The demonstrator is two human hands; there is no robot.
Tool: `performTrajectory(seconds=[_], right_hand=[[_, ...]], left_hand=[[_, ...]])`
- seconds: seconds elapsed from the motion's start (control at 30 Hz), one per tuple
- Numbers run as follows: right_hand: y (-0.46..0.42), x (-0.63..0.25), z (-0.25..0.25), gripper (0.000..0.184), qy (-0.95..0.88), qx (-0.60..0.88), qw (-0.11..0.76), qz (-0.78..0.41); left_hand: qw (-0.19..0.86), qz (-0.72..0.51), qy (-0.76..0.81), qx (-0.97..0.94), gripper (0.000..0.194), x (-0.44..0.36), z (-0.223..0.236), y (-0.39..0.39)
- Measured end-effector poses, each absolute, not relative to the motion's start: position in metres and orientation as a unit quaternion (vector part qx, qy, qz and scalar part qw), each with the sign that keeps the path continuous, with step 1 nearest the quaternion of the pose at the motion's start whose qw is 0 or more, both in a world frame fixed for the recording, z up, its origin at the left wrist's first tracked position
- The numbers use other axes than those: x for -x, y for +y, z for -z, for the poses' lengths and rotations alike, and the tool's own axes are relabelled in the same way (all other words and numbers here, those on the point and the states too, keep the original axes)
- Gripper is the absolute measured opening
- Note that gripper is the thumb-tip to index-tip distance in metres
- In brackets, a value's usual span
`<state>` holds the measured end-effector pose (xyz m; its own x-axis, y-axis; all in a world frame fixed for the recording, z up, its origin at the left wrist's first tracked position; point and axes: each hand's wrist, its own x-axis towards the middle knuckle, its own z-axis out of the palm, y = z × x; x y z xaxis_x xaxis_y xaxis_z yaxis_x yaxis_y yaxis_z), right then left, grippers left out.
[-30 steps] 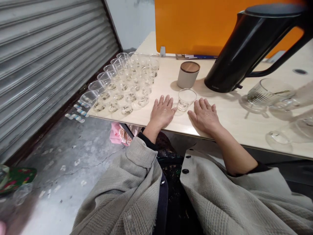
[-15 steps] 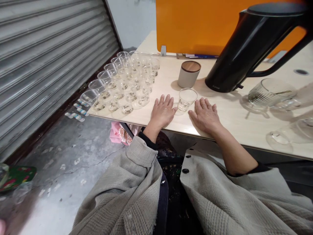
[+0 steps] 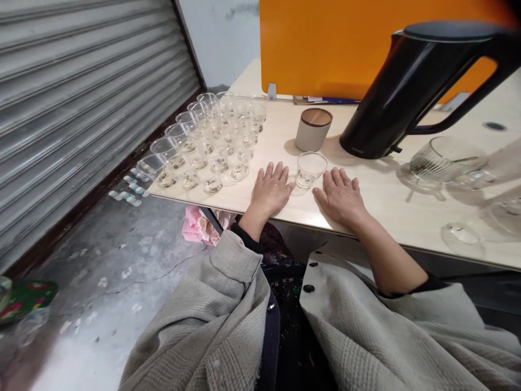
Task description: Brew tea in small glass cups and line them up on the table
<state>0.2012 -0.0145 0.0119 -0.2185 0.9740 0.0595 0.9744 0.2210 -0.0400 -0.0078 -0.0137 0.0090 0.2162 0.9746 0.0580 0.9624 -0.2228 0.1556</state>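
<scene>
At the dial centre of the head view, a clear, tapered, see-through cup (image 3: 311,169) stands upright on a pale wood-toned tabletop (image 3: 280,130). At 8 o'clock, the left hand (image 3: 271,189) lies open and flat, palm down; at 4 o'clock, the right hand (image 3: 341,196) lies likewise. Neither grips anything; contact with the cup cannot be confirmed.

Caution: an inward sweep of either hand could tip the cup. Leftward travel could push the closely packed clear cups (image 3: 211,144) at 9 to 10 o'clock over the edge.

At 12 o'clock, a grey cylindrical wooden-lidded canister (image 3: 312,134) blocks the rear path. At 2 o'clock, a black electric kettle (image 3: 393,103) obstructs reach toward the orange panel (image 3: 325,43). At 3 o'clock stands a ribbed clear-glass pitcher (image 3: 443,158).
</scene>
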Motion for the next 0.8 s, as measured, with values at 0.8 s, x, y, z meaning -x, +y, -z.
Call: performTrajectory(seconds=[0.8], right_hand=[[-0.0150,-0.2007,-0.0128,0.074,-0.773,0.634,0.021,0.004]], left_hand=[[0.022,-0.091,0.613,-0.784,0.066,0.0078,-0.0064,-0.0153]])
